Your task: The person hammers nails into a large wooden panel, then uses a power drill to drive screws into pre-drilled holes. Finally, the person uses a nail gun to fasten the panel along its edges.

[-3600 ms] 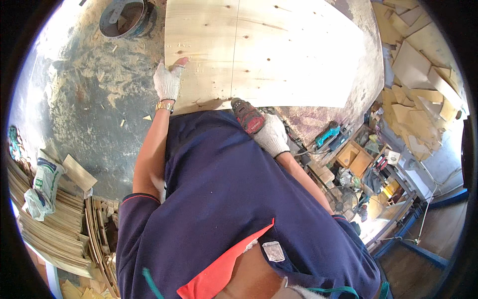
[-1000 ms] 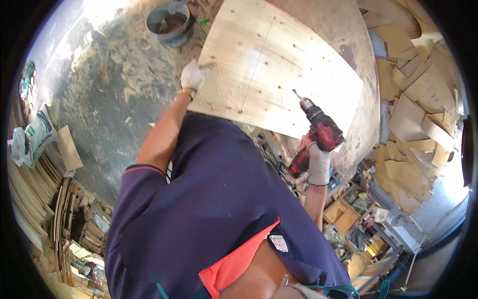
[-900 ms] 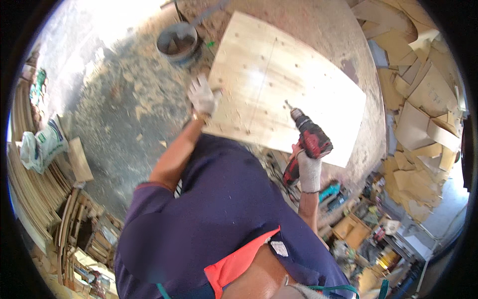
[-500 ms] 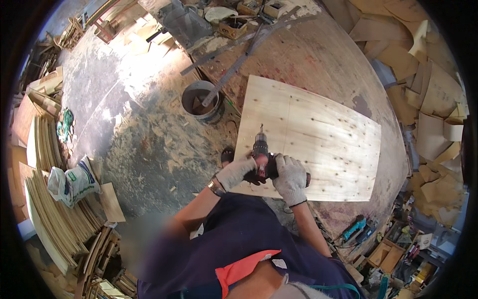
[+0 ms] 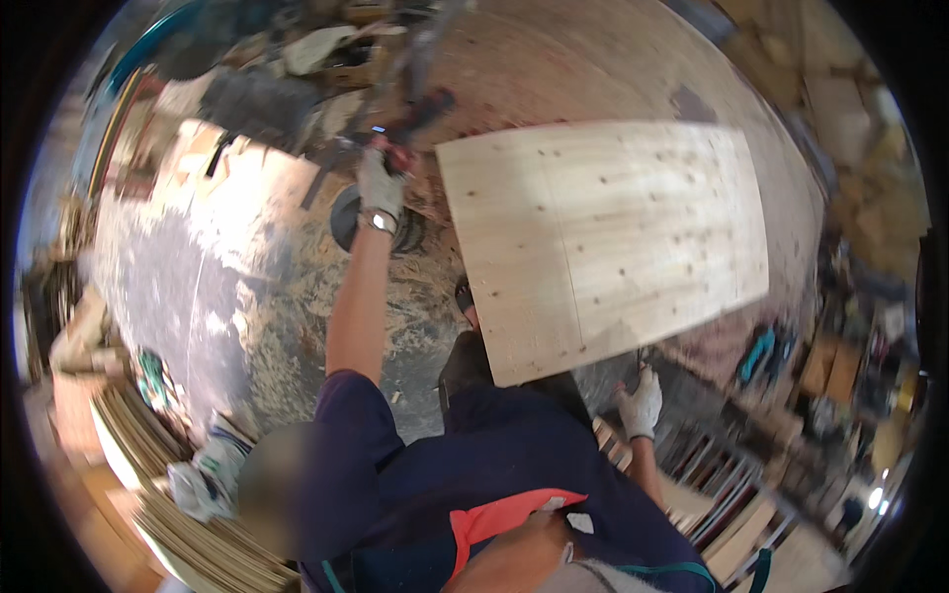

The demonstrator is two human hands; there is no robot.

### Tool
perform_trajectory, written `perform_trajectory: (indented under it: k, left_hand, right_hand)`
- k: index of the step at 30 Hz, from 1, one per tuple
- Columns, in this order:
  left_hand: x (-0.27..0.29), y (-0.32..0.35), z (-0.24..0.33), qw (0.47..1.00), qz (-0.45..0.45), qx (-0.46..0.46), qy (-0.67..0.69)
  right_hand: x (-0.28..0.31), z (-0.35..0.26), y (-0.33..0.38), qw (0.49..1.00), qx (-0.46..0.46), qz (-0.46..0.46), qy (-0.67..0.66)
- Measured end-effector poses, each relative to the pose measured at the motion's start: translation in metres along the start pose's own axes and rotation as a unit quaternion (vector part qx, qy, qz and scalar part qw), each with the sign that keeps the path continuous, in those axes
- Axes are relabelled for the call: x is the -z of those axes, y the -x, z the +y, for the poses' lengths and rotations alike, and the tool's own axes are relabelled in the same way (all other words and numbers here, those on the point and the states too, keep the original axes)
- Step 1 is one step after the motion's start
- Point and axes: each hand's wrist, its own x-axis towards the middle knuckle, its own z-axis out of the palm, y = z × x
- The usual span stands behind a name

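My gloved left hand (image 5: 381, 188) reaches far forward and is closed on a red and black power drill (image 5: 401, 154), which is smeared by motion. It hangs beyond the grey bucket (image 5: 345, 219), part of which my wrist hides. A pale plywood sheet (image 5: 613, 237) lies in front of me, its near corner close to my lap. Past the sheet's near edge, low on the right, my gloved right hand (image 5: 643, 403) has its fingers curled. Something small and dark shows at its fingertips, too blurred to name.
Stacked thin boards (image 5: 138, 445) and a white sack (image 5: 213, 479) stand at the left. A teal tool (image 5: 759, 354) lies at the right, near a cluttered heap with a wooden box (image 5: 830, 368). Boxes and scraps crowd the far end of the worktop.
My left hand has carried the drill forward and left, away from the sheet. My right hand has left the drill and moved back to the right. The view has turned.
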Motion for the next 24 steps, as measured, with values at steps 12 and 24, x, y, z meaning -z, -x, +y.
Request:
perform_trajectory:
  k: [12, 24]
  left_hand:
    - [-0.010, -0.093, 0.028, 0.914, 0.101, 0.090, -0.383]
    - [0.033, 0.307, -0.152, 0.849, 0.038, 0.076, -0.522]
  right_hand:
    - [-0.069, 0.079, 0.102, 0.987, -0.108, -0.066, -0.094]
    - [-0.066, 0.171, 0.057, 0.974, -0.189, 0.006, -0.121]
